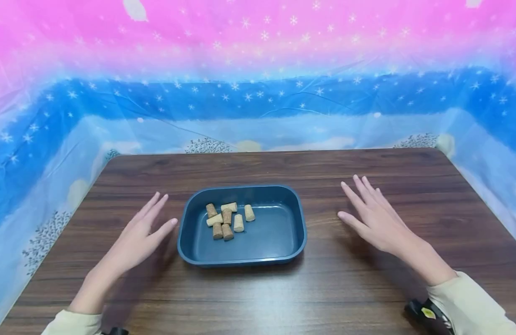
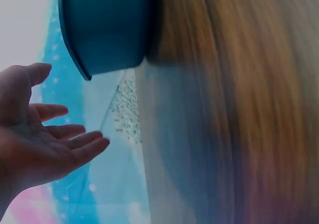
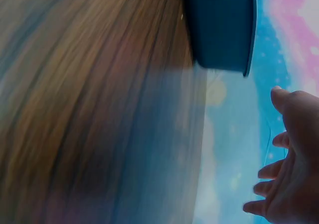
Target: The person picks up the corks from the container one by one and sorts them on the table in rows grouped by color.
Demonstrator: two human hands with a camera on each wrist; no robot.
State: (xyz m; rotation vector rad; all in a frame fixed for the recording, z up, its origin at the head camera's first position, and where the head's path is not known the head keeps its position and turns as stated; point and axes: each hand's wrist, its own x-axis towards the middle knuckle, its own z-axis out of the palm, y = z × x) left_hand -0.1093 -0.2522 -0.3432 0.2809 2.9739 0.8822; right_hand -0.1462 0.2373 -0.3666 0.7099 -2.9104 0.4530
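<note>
Nearest, our pale sleeves [image 1: 471, 302] are leading to both hands, fingers extended, thumbs apart, gripping nothing: our left hand [image 1: 136, 239] is hovering just beside the blue tray [image 1: 274, 237], our right hand [image 1: 377, 223] farther off its other end, perhaps leaving both ends clear. Between them the tray is sitting on the bench [image 1: 345, 288], its raised walls likely stopping the eight corks [image 1: 226, 216] inside, clustering leftward, from rolling away. Beyond, a snowflake cloth [image 1: 258, 56] is hanging, probably screening the background.
</note>
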